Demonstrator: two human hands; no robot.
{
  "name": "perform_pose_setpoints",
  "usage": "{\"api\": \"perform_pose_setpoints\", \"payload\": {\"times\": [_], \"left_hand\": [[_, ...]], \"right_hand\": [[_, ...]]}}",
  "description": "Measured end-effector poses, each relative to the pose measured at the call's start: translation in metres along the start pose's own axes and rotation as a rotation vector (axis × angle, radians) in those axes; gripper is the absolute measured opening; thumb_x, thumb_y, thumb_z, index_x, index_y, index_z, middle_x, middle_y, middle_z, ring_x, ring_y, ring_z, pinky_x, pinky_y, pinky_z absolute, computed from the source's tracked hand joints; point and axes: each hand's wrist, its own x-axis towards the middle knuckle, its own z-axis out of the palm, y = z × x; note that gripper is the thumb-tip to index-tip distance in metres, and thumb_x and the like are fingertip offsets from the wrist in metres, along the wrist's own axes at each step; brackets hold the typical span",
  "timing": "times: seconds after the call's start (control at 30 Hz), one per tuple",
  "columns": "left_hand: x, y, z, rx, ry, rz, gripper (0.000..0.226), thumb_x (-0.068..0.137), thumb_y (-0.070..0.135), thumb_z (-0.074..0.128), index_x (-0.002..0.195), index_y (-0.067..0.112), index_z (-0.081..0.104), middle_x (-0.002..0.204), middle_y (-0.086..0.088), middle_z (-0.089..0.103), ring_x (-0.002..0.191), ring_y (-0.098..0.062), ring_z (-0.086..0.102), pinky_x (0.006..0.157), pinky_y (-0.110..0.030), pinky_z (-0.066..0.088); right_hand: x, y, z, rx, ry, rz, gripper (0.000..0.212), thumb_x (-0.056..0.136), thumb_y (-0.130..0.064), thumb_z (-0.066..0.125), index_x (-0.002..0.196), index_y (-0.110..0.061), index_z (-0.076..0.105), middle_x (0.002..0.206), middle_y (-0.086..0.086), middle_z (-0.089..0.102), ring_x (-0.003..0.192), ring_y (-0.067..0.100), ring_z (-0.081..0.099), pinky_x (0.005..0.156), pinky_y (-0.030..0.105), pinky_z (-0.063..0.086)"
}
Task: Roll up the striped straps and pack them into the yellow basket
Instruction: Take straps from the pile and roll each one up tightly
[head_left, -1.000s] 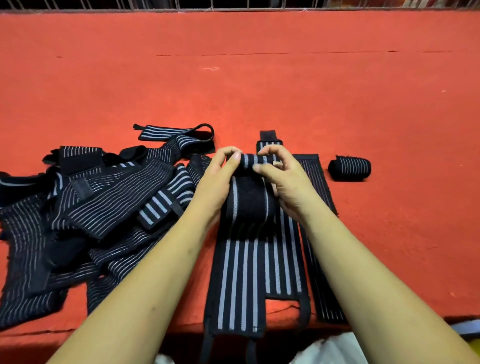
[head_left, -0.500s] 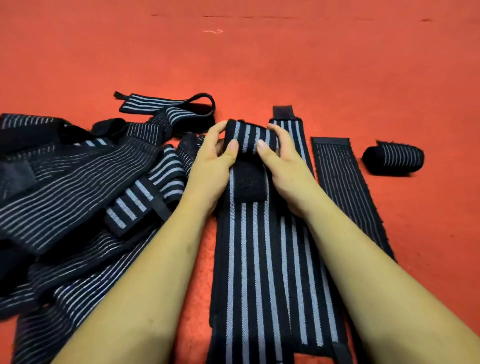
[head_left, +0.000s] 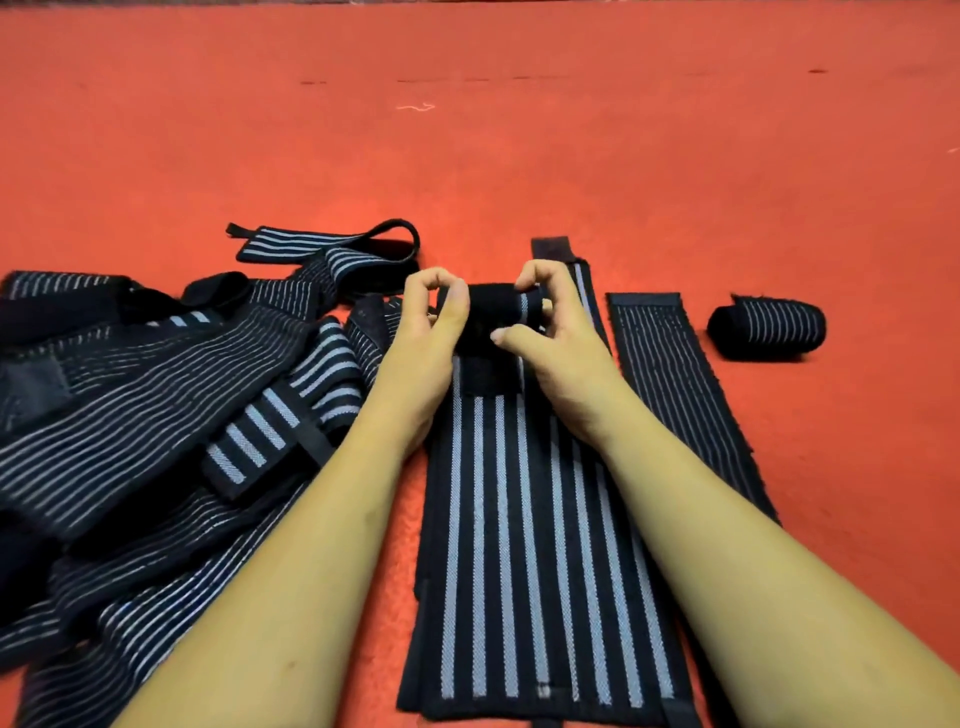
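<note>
Many loose striped straps (head_left: 130, 415) are lying heaped and tangled on the left of the red felt surface (head_left: 467, 145). No yellow basket is showing in view.

Next biggest, the wide strap (head_left: 519, 545) in work is lying flat and lengthwise between the forearms. Its far end is being curled into a small roll (head_left: 493, 309). A second strap (head_left: 584, 286) is lying partly under it, with its dark tab (head_left: 550, 247) sticking out beyond the roll. A thin-striped strap (head_left: 670, 384) is lying flat just beside on the right, not touching either hand. One finished roll (head_left: 766, 330) is sitting further right, well apart from the heap.

The left hand (head_left: 426, 332) is pinching the roll's left end, thumb on the near side and fingers curling over the top. The right hand (head_left: 556, 332) is pinching the right end the same way.

Handling, as a judgement: this is looking like woven elastic, so light, soft, floppy, a bit grippy and not fragile. The black hook-and-loop patch (head_left: 488, 376) just below the roll is probably stiffer and may be snagging the weave. The roll is likely wanting to spring open, so the grip should be going on both ends evenly, with thumbs driving the core toward the person and the edges staying square to avoid a cone. The task is looking early, with most straps unrolled.
</note>
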Motion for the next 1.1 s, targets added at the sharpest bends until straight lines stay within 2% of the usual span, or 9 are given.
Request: {"api": "perform_pose_setpoints", "payload": {"times": [0.1, 0.17, 0.27, 0.33, 0.43, 0.63, 0.8, 0.93, 1.1], "left_hand": [[0.001, -0.005, -0.004, -0.063, -0.033, -0.022, 0.010, 0.104, 0.022, 0.050, 0.107, 0.031, 0.048, 0.086, 0.004, 0.055, 0.070, 0.002, 0.059, 0.071, -0.017, 0.049], [0.003, -0.008, -0.005, -0.106, -0.037, -0.038, 0.021, 0.101, 0.014, 0.052, 0.115, 0.028, 0.047, 0.087, 0.000, 0.059, 0.074, -0.001, 0.061, 0.076, -0.020, 0.050], [0.004, -0.011, -0.005, -0.170, -0.037, -0.082, 0.040, 0.100, 0.000, 0.048, 0.137, 0.013, 0.039, 0.128, -0.014, 0.062, 0.101, -0.008, 0.062, 0.093, -0.021, 0.049], [0.004, -0.011, -0.007, -0.182, -0.034, -0.080, 0.047, 0.097, -0.003, 0.049, 0.141, 0.006, 0.037, 0.140, -0.018, 0.053, 0.113, -0.014, 0.059, 0.100, -0.024, 0.048], [0.005, -0.008, -0.010, -0.142, -0.046, -0.032, 0.051, 0.094, -0.006, 0.050, 0.141, 0.011, 0.041, 0.132, -0.016, 0.054, 0.113, -0.016, 0.059, 0.100, -0.028, 0.049], [-0.001, -0.006, -0.012, 0.093, -0.132, 0.038, 0.061, 0.100, 0.007, 0.047, 0.141, 0.050, 0.037, 0.135, -0.003, 0.060, 0.112, -0.013, 0.060, 0.108, -0.037, 0.045], [-0.002, 0.001, -0.008, -0.042, -0.184, 0.018, 0.050, 0.102, 0.008, 0.048, 0.138, 0.043, 0.041, 0.116, 0.003, 0.067, 0.093, -0.006, 0.066, 0.084, -0.022, 0.052], [0.001, 0.000, -0.003, -0.239, -0.112, -0.041, 0.014, 0.105, 0.029, 0.044, 0.117, 0.034, 0.048, 0.093, 0.015, 0.070, 0.086, -0.002, 0.067, 0.079, -0.023, 0.053], [-0.001, -0.001, -0.005, -0.045, -0.012, -0.032, 0.013, 0.100, 0.048, 0.049, 0.089, 0.043, 0.047, 0.085, 0.005, 0.055, 0.074, -0.003, 0.054, 0.079, -0.030, 0.043]], "right_hand": [[0.000, -0.007, 0.007, 0.012, 0.097, 0.046, 0.010, 0.096, -0.037, 0.056, 0.097, -0.030, 0.049, 0.087, -0.007, 0.048, 0.079, 0.006, 0.048, 0.077, 0.023, 0.043], [0.001, -0.008, 0.008, -0.061, 0.147, 0.123, 0.025, 0.102, -0.047, 0.045, 0.115, -0.026, 0.051, 0.099, -0.012, 0.055, 0.088, 0.000, 0.053, 0.080, 0.015, 0.043], [0.001, -0.001, 0.006, -0.129, 0.081, 0.191, 0.050, 0.100, -0.057, 0.040, 0.142, -0.030, 0.043, 0.137, -0.008, 0.054, 0.124, 0.008, 0.052, 0.108, 0.029, 0.039], [0.002, 0.002, 0.004, -0.136, 0.039, 0.178, 0.054, 0.097, -0.059, 0.043, 0.145, -0.034, 0.040, 0.143, -0.006, 0.052, 0.129, 0.010, 0.052, 0.112, 0.033, 0.039], [0.002, 0.001, -0.001, -0.044, -0.011, 0.117, 0.051, 0.102, -0.039, 0.051, 0.149, -0.031, 0.035, 0.138, -0.004, 0.056, 0.124, 0.007, 0.057, 0.104, 0.023, 0.044], [0.003, 0.004, -0.003, -0.010, -0.006, 0.055, 0.058, 0.095, -0.019, 0.055, 0.148, -0.028, 0.033, 0.141, 0.004, 0.055, 0.126, 0.013, 0.057, 0.111, 0.039, 0.043], [0.002, 0.002, -0.008, 0.027, 0.017, 0.000, 0.049, 0.096, -0.001, 0.053, 0.136, -0.026, 0.042, 0.123, 0.007, 0.062, 0.111, 0.017, 0.064, 0.102, 0.043, 0.051], [0.002, 0.001, -0.006, 0.041, -0.017, -0.033, 0.056, 0.084, 0.002, 0.053, 0.120, -0.041, 0.048, 0.112, 0.014, 0.060, 0.094, 0.021, 0.063, 0.090, 0.048, 0.052], [0.003, 0.001, -0.004, 0.044, -0.074, -0.052, 0.044, 0.080, 0.001, 0.055, 0.106, -0.035, 0.049, 0.096, 0.006, 0.055, 0.085, 0.023, 0.051, 0.078, 0.048, 0.043]]}}
